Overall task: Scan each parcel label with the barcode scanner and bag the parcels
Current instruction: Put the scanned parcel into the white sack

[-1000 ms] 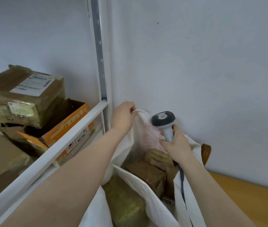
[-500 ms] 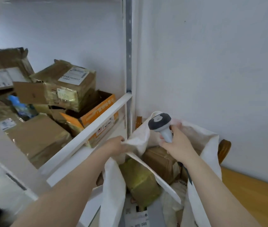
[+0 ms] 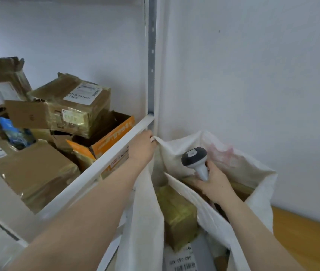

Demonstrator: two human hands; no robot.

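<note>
Barcode scanner (image 3: 194, 156) (dark grey head, pale handle) over crumpled white bag (image 3: 260, 177).

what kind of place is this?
Probably a parcel depot or courier storeroom: taped, labelled parcels piled on a white metal shelf, a big white sack part-filled with more, and a barcode scanner in the right hand.

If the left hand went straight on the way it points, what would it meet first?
Probably the grey perforated metal shelf upright, just beyond the left hand gripping the white woven bag's rim; depth is unclear.
</note>
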